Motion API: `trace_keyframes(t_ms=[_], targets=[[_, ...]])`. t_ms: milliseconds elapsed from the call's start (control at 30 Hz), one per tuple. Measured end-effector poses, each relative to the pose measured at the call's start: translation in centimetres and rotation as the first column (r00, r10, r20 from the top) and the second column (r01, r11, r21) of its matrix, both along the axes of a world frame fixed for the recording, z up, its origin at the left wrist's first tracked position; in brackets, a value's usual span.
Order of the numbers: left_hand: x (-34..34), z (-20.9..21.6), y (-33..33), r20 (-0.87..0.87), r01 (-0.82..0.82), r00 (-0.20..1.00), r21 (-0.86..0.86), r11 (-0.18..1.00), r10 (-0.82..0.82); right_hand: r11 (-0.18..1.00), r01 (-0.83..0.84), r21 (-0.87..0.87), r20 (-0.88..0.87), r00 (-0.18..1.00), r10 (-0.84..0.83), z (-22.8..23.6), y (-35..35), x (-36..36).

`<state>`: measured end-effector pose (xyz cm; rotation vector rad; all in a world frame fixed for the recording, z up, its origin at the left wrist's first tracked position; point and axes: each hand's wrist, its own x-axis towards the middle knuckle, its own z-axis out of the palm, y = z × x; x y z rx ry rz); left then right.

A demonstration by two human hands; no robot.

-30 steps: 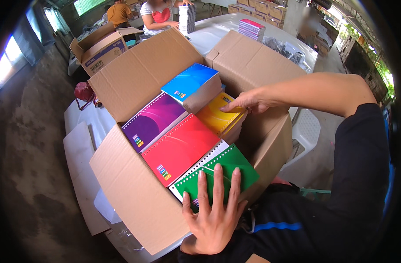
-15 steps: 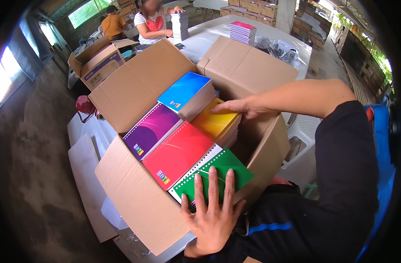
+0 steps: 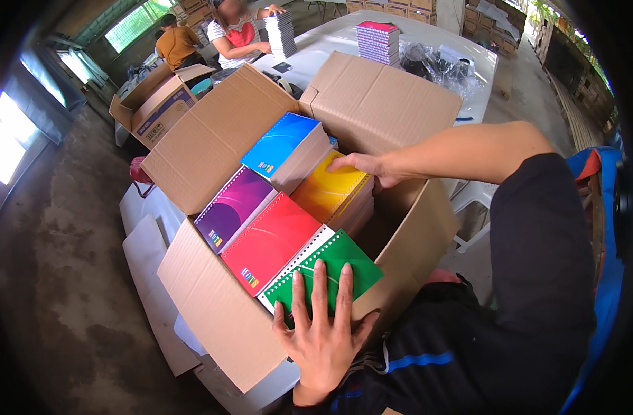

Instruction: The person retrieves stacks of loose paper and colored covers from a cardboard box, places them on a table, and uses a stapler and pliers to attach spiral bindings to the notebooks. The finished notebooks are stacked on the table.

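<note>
An open cardboard box point(image 3: 216, 315) holds stacks of spiral-hole notebooks with coloured covers. My left hand point(image 3: 322, 339) lies with fingers spread on the green notebook point(image 3: 354, 266), at the near end of the box. My right hand point(image 3: 361, 168) grips the yellow notebooks point(image 3: 324, 188), thumb on the top cover and the other fingers down the side, partly hidden. Beside them sit the red notebooks point(image 3: 271, 238), the purple notebooks point(image 3: 237, 204) and the blue notebooks point(image 3: 282, 142), which rise higher than the rest.
A dark gap point(image 3: 385, 232) runs between the stacks and the box's right wall. Behind stands a white table point(image 3: 330, 45) with a notebook stack point(image 3: 378, 43) and clear plastic wrap point(image 3: 444, 69). A person point(image 3: 237, 34) there touches another tall stack point(image 3: 280, 34). At left is another open carton point(image 3: 154, 107).
The view has shifted slightly, so the box sits a little farther left. Both hands keep their places on the green and yellow notebooks.
</note>
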<state>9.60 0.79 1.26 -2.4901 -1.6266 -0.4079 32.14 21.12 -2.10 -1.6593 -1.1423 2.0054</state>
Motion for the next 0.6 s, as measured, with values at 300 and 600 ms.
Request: trace_keyframes(t_ms=[300,600], targets=[[0.3,-0.1,0.0,-0.026,0.008,1.0,0.03,1.0,-0.007,0.995,0.067,0.067,0.008,0.998,-0.068,0.6,1.2,-0.1],[0.8,0.1,-0.2,-0.079,-0.018,0.997,0.034,0.999,0.021,0.994,0.02,0.108,-0.004,1.0,-0.02,2.7,1.3,-0.8]])
